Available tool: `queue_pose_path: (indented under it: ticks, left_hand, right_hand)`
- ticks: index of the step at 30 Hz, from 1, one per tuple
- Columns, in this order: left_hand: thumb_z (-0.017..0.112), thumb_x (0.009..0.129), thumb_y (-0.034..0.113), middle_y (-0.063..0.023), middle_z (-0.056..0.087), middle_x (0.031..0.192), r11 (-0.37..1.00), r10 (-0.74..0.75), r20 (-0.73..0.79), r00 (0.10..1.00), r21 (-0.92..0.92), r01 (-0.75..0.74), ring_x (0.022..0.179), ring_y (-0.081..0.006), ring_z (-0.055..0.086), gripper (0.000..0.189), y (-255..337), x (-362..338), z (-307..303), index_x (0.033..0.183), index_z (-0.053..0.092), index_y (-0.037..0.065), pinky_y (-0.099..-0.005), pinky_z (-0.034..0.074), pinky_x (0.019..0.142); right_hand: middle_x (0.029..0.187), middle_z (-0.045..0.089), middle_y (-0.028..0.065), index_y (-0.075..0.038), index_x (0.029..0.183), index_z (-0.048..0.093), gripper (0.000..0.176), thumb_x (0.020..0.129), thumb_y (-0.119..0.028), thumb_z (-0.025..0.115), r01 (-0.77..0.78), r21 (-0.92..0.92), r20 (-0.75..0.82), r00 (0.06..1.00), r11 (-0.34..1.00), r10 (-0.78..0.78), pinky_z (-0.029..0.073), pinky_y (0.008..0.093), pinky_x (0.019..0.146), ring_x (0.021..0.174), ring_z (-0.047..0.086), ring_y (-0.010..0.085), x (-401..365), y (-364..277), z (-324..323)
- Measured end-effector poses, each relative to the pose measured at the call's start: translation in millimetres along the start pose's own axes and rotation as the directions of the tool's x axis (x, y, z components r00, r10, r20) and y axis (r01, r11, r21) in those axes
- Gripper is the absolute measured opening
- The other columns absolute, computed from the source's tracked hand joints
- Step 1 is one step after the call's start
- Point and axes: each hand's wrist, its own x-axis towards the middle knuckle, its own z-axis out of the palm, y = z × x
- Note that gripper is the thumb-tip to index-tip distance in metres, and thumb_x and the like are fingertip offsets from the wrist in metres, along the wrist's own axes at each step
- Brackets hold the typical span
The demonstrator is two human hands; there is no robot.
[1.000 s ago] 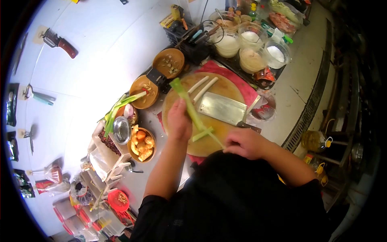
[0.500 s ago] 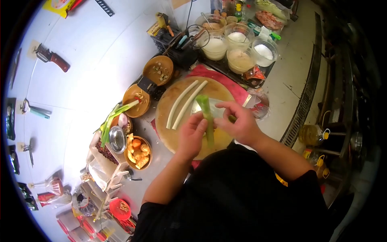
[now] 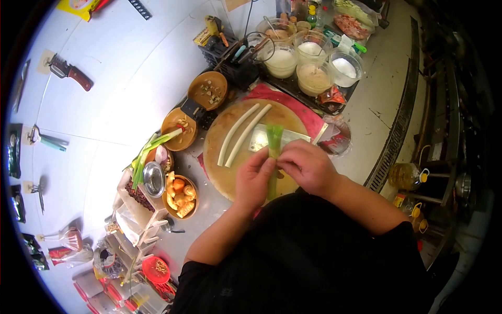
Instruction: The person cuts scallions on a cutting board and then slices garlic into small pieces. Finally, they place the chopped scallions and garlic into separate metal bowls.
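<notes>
Both your grips are closed on the green stalk [image 3: 274, 135]: your left hand [image 3: 254, 178] pinches it from one side and your right hand [image 3: 307, 166] from the other. It runs lengthwise between them above the round cutting board [image 3: 222, 172], with its fanned top over the cleaver [image 3: 259, 141] lying flat there. You seem to be parting the outer layers, so pull evenly with both thumbs and stay clear of the blade. The two white stalks [image 3: 238, 135] lie side by side, apart from your hands
</notes>
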Motion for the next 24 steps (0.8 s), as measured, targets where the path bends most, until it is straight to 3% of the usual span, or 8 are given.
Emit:
queue_pose_path:
  ticks: [3,7,11,13,16,18,22,24]
  left_hand:
    - [0.056,0.100,0.009,-0.0072,0.066,0.106,0.999,0.017,-0.017,1.000,-0.042,-0.018,0.090,-0.0137,0.063,0.035,2,1,3,0.133,0.055,-0.002,-0.0279,0.052,0.080]
    - [0.057,0.099,0.009,-0.0072,0.066,0.106,0.999,0.027,-0.062,0.998,-0.025,-0.029,0.089,-0.0129,0.062,0.035,4,2,5,0.132,0.056,-0.002,-0.0276,0.052,0.077]
    - [0.058,0.099,0.010,-0.0069,0.066,0.108,0.997,-0.061,-0.130,0.990,-0.059,0.053,0.089,-0.0127,0.061,0.030,2,5,0,0.127,0.059,-0.001,-0.0278,0.051,0.077]
    - [0.058,0.099,0.013,-0.0063,0.065,0.107,0.938,-0.096,-0.120,0.988,-0.343,0.049,0.087,-0.0139,0.061,0.027,-4,13,-5,0.123,0.058,0.001,-0.0286,0.051,0.075]
    - [0.057,0.100,0.017,-0.0057,0.064,0.103,0.914,-0.192,-0.200,0.961,-0.392,0.101,0.083,-0.0158,0.061,0.023,3,18,-9,0.119,0.058,0.003,-0.0297,0.052,0.073]
    - [0.056,0.101,0.020,-0.0060,0.063,0.100,0.912,-0.181,-0.235,0.955,-0.402,0.073,0.081,-0.0163,0.060,0.023,4,24,-16,0.118,0.057,0.004,-0.0302,0.052,0.072]
    - [0.052,0.102,0.024,-0.0069,0.060,0.095,0.897,-0.174,-0.274,0.946,-0.441,0.037,0.080,-0.0171,0.057,0.021,0,36,-35,0.113,0.056,0.005,-0.0314,0.051,0.071]
    - [0.050,0.103,0.023,-0.0079,0.059,0.096,0.884,-0.164,-0.264,0.950,-0.466,0.023,0.082,-0.0174,0.055,0.021,0,38,-36,0.113,0.055,0.005,-0.0318,0.049,0.071]
  right_hand:
    - [0.088,0.062,0.0146,-0.003,0.099,0.063,0.019,0.081,-0.003,0.071,-0.117,0.024,-0.042,0.992,0.993,0.118,0.052,0.0400,0.069,0.080,0.063,0.0335,1,-9,1]
    - [0.087,0.061,0.0144,-0.005,0.096,0.062,0.016,0.082,-0.003,0.070,-0.035,-0.056,-0.071,0.997,0.998,0.031,0.051,0.0407,0.068,0.079,0.062,0.0342,6,-9,1]
    - [0.082,0.057,0.0131,-0.005,0.091,0.060,0.011,0.085,-0.007,0.068,-0.135,-0.028,0.022,0.991,0.990,0.135,0.049,0.0428,0.065,0.074,0.060,0.0348,0,-7,5]
    - [0.081,0.056,0.0125,-0.005,0.090,0.059,0.010,0.085,-0.008,0.068,-0.194,-0.001,0.080,0.978,0.981,0.194,0.048,0.0434,0.064,0.073,0.059,0.0348,-3,-7,8]
    - [0.081,0.056,0.0131,-0.005,0.090,0.059,0.011,0.085,-0.010,0.067,-0.126,0.030,0.238,0.964,0.992,0.115,0.047,0.0426,0.065,0.076,0.059,0.0348,-15,-5,11]
    - [0.083,0.056,0.0130,-0.005,0.091,0.058,0.009,0.087,-0.009,0.065,-0.205,0.192,0.364,0.923,0.960,0.125,0.048,0.0377,0.068,0.078,0.058,0.0307,-20,-11,6]
    - [0.087,0.057,0.0069,-0.004,0.093,0.059,0.009,0.086,-0.004,0.064,-0.329,0.346,0.423,0.891,0.879,0.167,0.047,0.0317,0.069,0.078,0.059,0.0218,-15,-21,-16]
    - [0.091,0.057,0.0056,-0.004,0.088,0.055,0.007,0.086,-0.002,0.061,-0.489,0.586,0.381,0.870,0.647,0.312,0.046,0.0280,0.071,0.077,0.054,0.0154,-15,-24,-21]
